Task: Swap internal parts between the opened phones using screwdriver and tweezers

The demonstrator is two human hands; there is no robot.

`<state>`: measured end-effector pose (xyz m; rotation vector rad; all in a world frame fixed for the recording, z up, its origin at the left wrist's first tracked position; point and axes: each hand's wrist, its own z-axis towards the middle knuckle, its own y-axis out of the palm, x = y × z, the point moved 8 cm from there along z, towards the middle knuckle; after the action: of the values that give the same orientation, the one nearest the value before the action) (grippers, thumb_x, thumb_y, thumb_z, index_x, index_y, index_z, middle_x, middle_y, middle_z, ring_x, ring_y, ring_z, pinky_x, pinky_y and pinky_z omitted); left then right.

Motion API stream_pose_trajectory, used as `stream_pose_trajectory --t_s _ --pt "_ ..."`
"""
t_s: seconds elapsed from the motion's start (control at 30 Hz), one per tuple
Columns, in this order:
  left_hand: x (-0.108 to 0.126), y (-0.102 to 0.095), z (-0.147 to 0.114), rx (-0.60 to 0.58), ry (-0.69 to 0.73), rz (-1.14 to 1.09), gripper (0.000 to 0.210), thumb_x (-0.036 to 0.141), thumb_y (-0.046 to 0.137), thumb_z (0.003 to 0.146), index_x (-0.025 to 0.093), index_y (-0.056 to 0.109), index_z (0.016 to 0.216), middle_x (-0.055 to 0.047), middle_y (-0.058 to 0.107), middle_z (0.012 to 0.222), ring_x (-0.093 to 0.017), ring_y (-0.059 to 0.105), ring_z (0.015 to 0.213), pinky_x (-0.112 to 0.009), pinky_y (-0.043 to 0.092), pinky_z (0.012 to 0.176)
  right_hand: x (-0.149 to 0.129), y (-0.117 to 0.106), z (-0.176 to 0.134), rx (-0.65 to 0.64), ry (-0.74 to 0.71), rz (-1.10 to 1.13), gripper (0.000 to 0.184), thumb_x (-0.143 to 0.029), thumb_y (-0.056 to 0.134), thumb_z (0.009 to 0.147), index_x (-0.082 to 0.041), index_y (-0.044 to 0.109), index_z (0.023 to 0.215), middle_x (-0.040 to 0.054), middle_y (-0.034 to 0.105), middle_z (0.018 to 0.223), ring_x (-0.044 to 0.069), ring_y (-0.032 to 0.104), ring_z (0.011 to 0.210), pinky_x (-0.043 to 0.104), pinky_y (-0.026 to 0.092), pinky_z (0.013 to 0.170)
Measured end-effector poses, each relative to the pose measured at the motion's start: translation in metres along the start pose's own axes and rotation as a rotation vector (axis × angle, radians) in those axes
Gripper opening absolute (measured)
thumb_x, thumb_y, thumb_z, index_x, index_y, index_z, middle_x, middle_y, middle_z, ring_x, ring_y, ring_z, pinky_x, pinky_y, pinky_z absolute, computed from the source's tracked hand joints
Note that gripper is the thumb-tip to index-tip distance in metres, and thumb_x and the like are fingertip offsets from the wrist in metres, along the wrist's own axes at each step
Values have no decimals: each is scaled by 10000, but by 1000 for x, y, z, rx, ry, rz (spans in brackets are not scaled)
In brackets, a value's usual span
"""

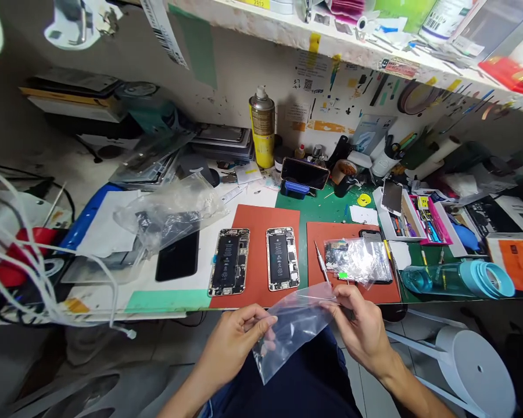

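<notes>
A clear plastic bag (294,325) is stretched between my two hands, just in front of the bench edge. My left hand (239,337) pinches its left side between thumb and fingers. At its upper right corner, my right hand (359,322) grips the plastic, fingers closed. Beyond the bag, two opened phones with batteries showing, a left phone (229,261) and a right phone (282,258), lie on a brown mat (257,232). A screwdriver (321,261) and a clear bag with phone parts (357,258) rest on a second brown mat (326,232).
A black phone (178,252) and crumpled plastic bag (187,209) lie left. A yellow spray can (262,128) and propped phone (305,173) stand behind. Rightward are a tool box (396,215) and blue bottle (457,280). White cables (39,261) hang at far left; a shelf (279,32) overhangs.
</notes>
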<state>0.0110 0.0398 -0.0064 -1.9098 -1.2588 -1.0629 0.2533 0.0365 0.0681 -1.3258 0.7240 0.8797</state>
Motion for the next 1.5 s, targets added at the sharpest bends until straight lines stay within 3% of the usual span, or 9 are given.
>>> stream_pose_trajectory --t_s 0.1,0.3,0.5,0.6,0.7,0.87,1.0,1.33,1.5 --pt "12 -15 3 39 74 225 533 684 635 940 217 774 722 -49 746 705 -212 676 686 -281 478 659 -5 -5 10 17 14 29 100 -320 705 1032 -252 716 960 29 801 814 196 771 680 286 623 647" --pt "39 -33 19 -26 115 337 513 685 612 921 251 845 779 -38 750 704 -225 622 670 -275 439 629 -20 -17 29 187 -81 -22 88 -266 759 998 -238 804 928 84 819 996 244 792 929 358 652 836" --pt "57 -50 36 -45 120 377 499 666 609 916 252 804 718 -20 674 666 -214 554 662 -264 403 622 -43 -7 42 355 -329 -242 182 -105 704 1007 -246 807 1059 45 790 823 200 735 714 339 609 685" --pt "60 -58 42 -25 106 362 499 649 620 912 245 707 634 0 574 597 -191 493 589 -263 348 571 -53 -1 49 392 -434 -324 227 -70 694 992 -244 797 1096 74 799 905 224 757 805 373 630 750" --pt "63 -63 46 -24 60 333 484 650 623 892 246 674 631 10 580 591 -194 556 551 -263 382 550 -55 -1 60 418 -421 -336 152 -109 743 976 -246 789 1026 95 767 987 257 735 945 445 634 863" --pt "60 -73 58 -47 -41 299 513 712 593 869 256 583 635 11 611 482 -208 635 441 -257 400 466 -63 8 74 428 -490 -377 220 -70 761 951 -263 774 1056 52 729 863 261 693 920 439 619 820" --pt "49 -82 66 -79 -140 255 550 774 586 880 247 635 731 -26 658 446 -220 654 384 -240 372 404 -68 24 82 451 -565 -541 286 -40 779 925 -259 762 1108 47 790 863 291 719 957 463 593 855" --pt "51 -112 82 -21 -80 137 560 722 659 885 180 802 894 -75 699 484 -222 658 369 -246 301 378 -57 30 126 338 -442 -286 100 -174 797 974 -257 764 930 41 720 844 258 618 938 454 550 856" --pt "49 -123 89 8 -36 134 492 632 674 935 170 837 977 -50 690 475 -195 648 372 -241 349 397 -54 44 136 140 -449 -159 100 -182 790 981 -282 792 969 13 775 815 253 652 935 467 517 903"
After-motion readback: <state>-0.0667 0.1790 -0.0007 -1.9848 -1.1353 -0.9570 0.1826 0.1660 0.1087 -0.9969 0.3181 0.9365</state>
